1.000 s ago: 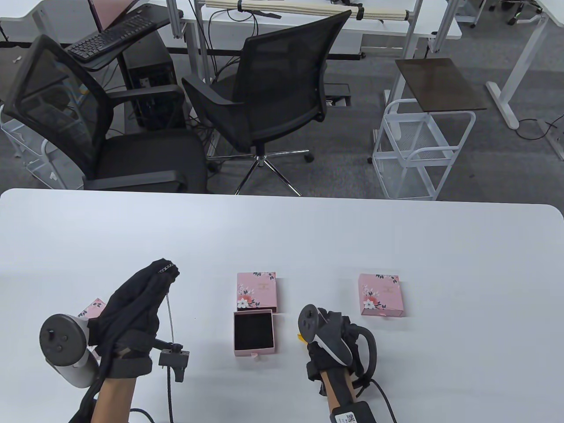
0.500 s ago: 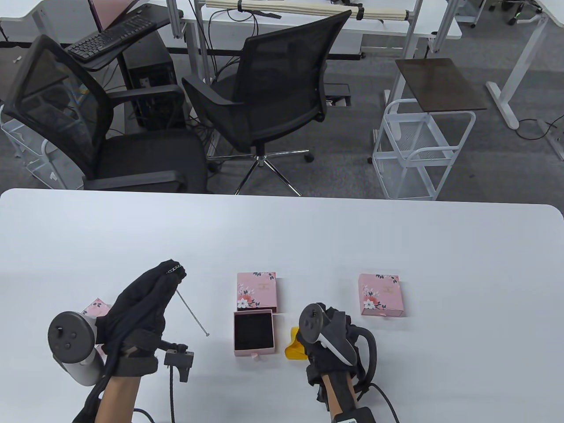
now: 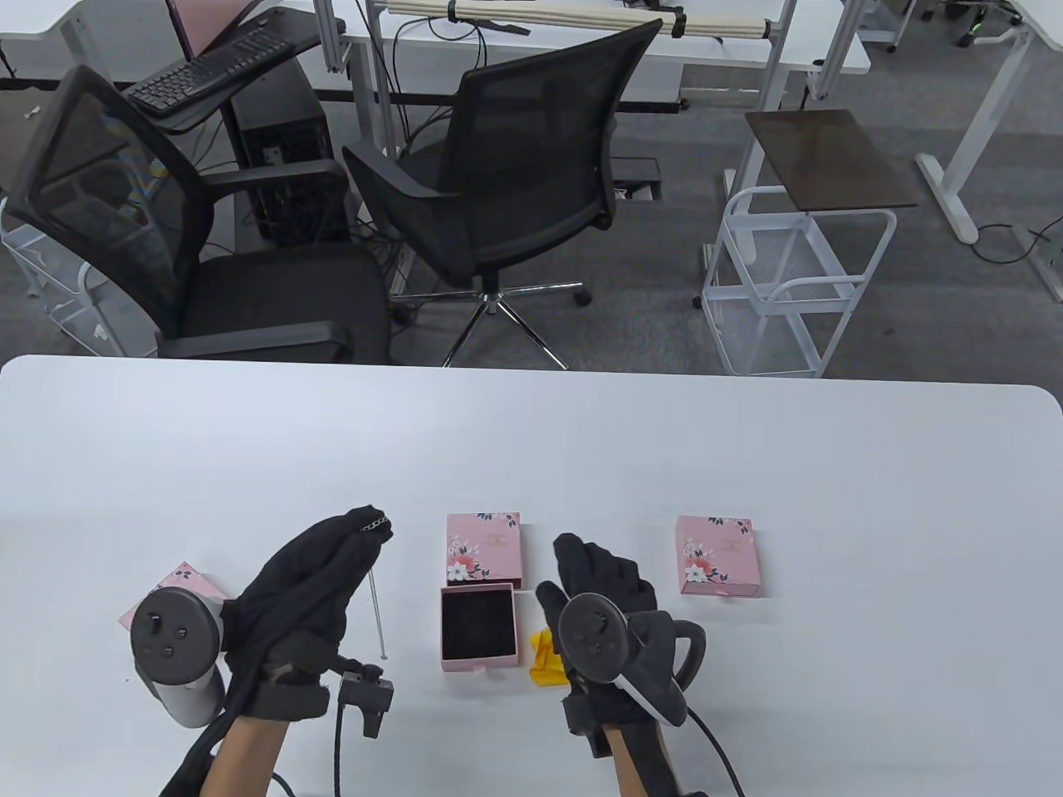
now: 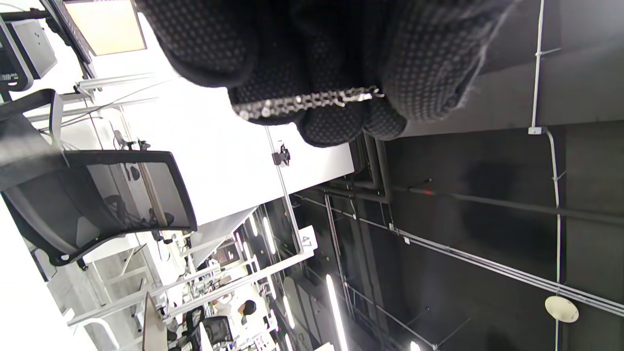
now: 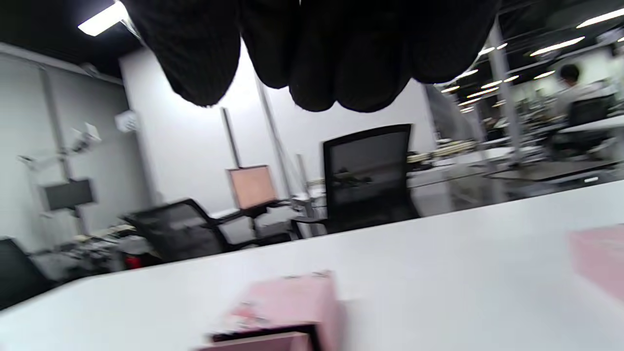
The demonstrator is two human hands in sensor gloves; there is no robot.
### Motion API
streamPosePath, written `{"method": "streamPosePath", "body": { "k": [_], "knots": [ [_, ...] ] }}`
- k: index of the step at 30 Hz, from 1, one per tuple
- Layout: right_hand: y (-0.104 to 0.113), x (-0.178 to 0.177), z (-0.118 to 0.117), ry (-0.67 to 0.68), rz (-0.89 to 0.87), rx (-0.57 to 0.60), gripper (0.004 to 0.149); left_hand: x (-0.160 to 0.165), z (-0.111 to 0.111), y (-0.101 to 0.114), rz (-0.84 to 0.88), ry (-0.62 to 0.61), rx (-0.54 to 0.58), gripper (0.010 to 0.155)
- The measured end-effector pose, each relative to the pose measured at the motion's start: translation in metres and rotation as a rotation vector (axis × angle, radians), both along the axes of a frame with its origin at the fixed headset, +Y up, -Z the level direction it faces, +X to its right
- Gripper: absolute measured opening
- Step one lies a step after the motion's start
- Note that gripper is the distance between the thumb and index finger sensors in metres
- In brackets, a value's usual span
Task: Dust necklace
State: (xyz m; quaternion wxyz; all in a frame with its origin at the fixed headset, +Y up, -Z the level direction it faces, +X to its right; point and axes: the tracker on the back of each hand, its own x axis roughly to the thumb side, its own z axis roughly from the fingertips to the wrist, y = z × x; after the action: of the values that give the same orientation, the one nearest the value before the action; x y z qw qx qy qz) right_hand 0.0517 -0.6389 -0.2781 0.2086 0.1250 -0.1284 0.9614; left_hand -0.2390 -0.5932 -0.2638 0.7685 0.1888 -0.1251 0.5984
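Observation:
My left hand (image 3: 328, 564) is raised above the table and pinches a silver necklace (image 3: 375, 524) at its fingertips. A thin strand (image 3: 376, 610) hangs down from the pinch toward the table. The left wrist view shows the chain (image 4: 307, 100) lying across my gloved fingertips. My right hand (image 3: 602, 573) is above the table, fingers stretched forward and spread, holding nothing. A yellow cloth (image 3: 546, 656) lies on the table just left of its wrist. An open pink box tray (image 3: 479, 624) with a black lining sits between my hands.
A pink floral sleeve (image 3: 483, 548) lies just behind the open tray. A second pink box (image 3: 718, 554) lies to the right, a third (image 3: 174, 589) partly hidden behind my left tracker. Office chairs stand beyond the table's far edge (image 3: 531, 374).
My left hand moved right with the necklace; the hanging strand swung. My right hand opened and reached forward, leaving the yellow cloth on the table.

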Motion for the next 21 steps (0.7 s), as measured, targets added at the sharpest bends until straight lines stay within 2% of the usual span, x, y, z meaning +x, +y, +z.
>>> {"method": "streamPosePath", "body": {
  "k": [2, 5, 7, 9, 12, 14, 16, 21],
  "knots": [
    [0.009, -0.017, 0.005, 0.149, -0.094, -0.036, 0.059, 0.004, -0.001, -0.001, -0.013, -0.017, -0.005, 0.035],
    [0.017, -0.041, 0.007, 0.330, -0.120, -0.136, 0.068, 0.007, -0.002, -0.002, -0.032, -0.031, -0.013, 0.035],
    [0.019, -0.057, 0.006, 0.382, -0.091, -0.209, 0.077, 0.008, -0.003, -0.002, -0.062, -0.057, -0.026, 0.035],
    [0.017, -0.072, 0.003, 0.379, -0.056, -0.203, 0.077, 0.009, -0.002, -0.001, -0.078, -0.056, -0.021, 0.035],
    [0.012, -0.082, 0.000, 0.284, -0.062, -0.119, 0.058, 0.008, -0.002, -0.001, -0.079, -0.053, -0.019, 0.035],
    [0.006, -0.085, -0.003, 0.276, -0.088, -0.075, 0.039, 0.006, -0.003, -0.001, -0.059, -0.054, -0.022, 0.035],
    [0.002, -0.081, -0.008, 0.287, -0.088, -0.131, 0.036, 0.001, -0.004, -0.001, -0.044, -0.041, -0.024, 0.035],
    [0.000, -0.059, -0.021, 0.227, -0.148, -0.150, 0.037, -0.017, -0.006, -0.001, 0.009, 0.012, -0.026, 0.035]
  ]
}}
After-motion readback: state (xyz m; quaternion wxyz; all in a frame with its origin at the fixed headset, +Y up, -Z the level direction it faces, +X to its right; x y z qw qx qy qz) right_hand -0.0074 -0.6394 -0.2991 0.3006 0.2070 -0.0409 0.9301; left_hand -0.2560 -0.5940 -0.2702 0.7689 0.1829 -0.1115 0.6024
